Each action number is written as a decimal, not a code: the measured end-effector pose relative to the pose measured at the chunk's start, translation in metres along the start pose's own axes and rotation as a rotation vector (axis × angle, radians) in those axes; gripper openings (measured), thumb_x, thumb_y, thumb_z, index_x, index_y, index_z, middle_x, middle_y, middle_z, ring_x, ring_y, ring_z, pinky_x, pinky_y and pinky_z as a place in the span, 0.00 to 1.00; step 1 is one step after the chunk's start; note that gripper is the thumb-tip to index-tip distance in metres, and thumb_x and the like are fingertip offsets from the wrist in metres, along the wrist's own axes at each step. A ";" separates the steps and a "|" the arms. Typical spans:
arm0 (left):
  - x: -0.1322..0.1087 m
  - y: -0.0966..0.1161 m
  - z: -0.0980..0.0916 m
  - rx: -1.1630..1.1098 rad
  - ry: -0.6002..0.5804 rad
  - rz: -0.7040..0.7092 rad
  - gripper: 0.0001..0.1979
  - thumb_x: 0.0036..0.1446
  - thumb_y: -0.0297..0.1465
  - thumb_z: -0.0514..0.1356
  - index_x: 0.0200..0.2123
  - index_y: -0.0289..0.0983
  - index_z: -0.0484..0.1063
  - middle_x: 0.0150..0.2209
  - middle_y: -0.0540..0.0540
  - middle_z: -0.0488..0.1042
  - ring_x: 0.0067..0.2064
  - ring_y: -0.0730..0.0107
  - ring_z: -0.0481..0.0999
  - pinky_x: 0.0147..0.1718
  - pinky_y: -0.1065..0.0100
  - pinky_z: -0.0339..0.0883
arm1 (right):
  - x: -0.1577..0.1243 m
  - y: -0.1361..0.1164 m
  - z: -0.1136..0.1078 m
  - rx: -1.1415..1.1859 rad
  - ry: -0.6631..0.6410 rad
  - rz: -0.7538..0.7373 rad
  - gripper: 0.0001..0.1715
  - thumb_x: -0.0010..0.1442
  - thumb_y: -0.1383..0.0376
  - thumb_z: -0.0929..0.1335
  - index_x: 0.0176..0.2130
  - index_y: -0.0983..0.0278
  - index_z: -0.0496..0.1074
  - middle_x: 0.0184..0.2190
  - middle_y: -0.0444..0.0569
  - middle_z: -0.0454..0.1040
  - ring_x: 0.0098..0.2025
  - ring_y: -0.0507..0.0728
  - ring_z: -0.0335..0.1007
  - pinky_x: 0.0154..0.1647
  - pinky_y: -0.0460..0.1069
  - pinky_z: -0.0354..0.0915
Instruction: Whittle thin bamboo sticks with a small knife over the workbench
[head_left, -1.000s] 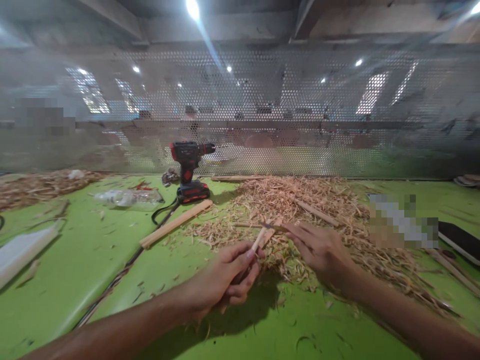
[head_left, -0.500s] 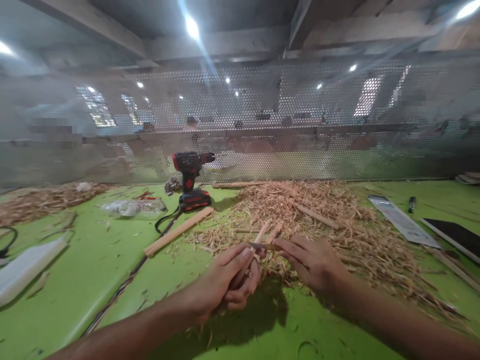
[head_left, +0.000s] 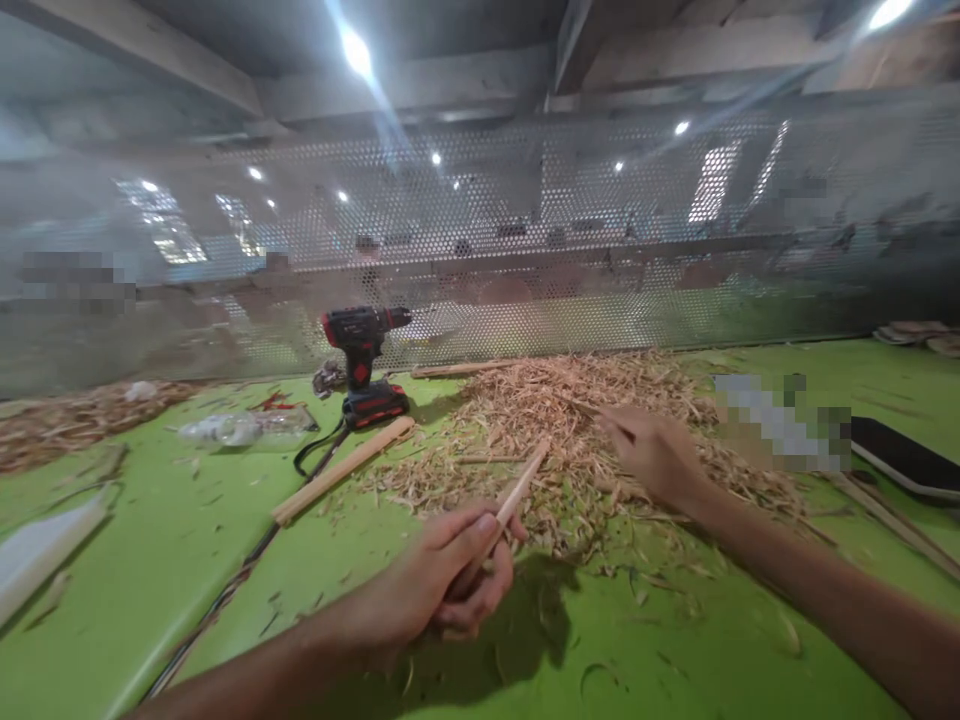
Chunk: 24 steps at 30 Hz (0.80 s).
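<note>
My left hand [head_left: 450,575] grips a thin pale wooden stick [head_left: 523,483] that points up and away over the green table [head_left: 187,540]. My right hand [head_left: 654,450] hovers farther out over a heap of wood shavings [head_left: 540,400] and is closed around a thin dark blade [head_left: 589,408] whose tip points left. The blade is well clear of the stick. Both forearms reach in from the bottom edge.
A red and black cordless drill [head_left: 364,362] stands at the back beside a wooden slat [head_left: 341,468] and a clear plastic bottle [head_left: 240,428]. A dark cable [head_left: 225,592] runs toward me. A perforated metal screen [head_left: 525,250] closes the far side. A black flat device [head_left: 904,455] lies right, a white board [head_left: 37,548] left.
My right hand with the blade has swept away from the stick, forward and to the right over the shavings. My left hand keeps the stick in about the same spot.
</note>
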<state>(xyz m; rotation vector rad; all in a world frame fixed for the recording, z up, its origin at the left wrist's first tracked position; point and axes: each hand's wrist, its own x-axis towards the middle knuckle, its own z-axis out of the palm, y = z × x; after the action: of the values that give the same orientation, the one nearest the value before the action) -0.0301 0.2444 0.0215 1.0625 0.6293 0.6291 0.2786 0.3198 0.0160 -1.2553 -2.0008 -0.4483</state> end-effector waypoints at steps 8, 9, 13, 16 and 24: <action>0.008 -0.007 -0.003 -0.040 0.082 0.090 0.11 0.71 0.39 0.57 0.43 0.36 0.70 0.24 0.55 0.66 0.18 0.83 0.50 0.17 0.76 0.49 | -0.005 -0.041 -0.012 0.233 -0.070 -0.142 0.22 0.76 0.63 0.61 0.61 0.53 0.78 0.39 0.50 0.85 0.31 0.57 0.80 0.28 0.51 0.76; 0.007 -0.006 -0.003 -0.036 0.076 0.083 0.12 0.72 0.39 0.56 0.43 0.36 0.70 0.24 0.55 0.65 0.18 0.83 0.49 0.17 0.76 0.48 | -0.008 -0.052 -0.011 0.238 -0.116 -0.172 0.23 0.77 0.63 0.60 0.61 0.52 0.77 0.38 0.48 0.85 0.28 0.55 0.78 0.24 0.49 0.72; 0.003 -0.003 0.001 -0.027 0.083 0.055 0.13 0.72 0.40 0.56 0.44 0.36 0.70 0.24 0.56 0.64 0.18 0.84 0.45 0.16 0.77 0.42 | -0.015 -0.069 -0.009 0.137 -0.157 -0.238 0.23 0.78 0.63 0.59 0.60 0.58 0.78 0.34 0.50 0.82 0.26 0.53 0.72 0.19 0.47 0.61; 0.003 -0.001 0.003 0.003 0.094 0.059 0.12 0.71 0.41 0.57 0.44 0.37 0.68 0.24 0.57 0.64 0.18 0.84 0.43 0.15 0.77 0.40 | -0.014 -0.062 -0.009 0.068 -0.132 -0.239 0.23 0.78 0.62 0.60 0.58 0.62 0.80 0.32 0.50 0.82 0.25 0.52 0.71 0.20 0.46 0.57; 0.008 -0.008 -0.002 0.087 0.130 0.058 0.14 0.69 0.44 0.58 0.42 0.38 0.67 0.25 0.58 0.63 0.18 0.84 0.43 0.15 0.77 0.38 | -0.013 -0.049 -0.006 -0.021 -0.113 -0.252 0.25 0.78 0.62 0.58 0.56 0.64 0.81 0.31 0.51 0.82 0.23 0.52 0.68 0.19 0.48 0.52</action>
<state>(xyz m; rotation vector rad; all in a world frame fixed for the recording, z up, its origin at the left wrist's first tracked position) -0.0250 0.2492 0.0120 1.1304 0.7468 0.7306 0.2409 0.2848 0.0142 -1.0643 -2.2684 -0.5293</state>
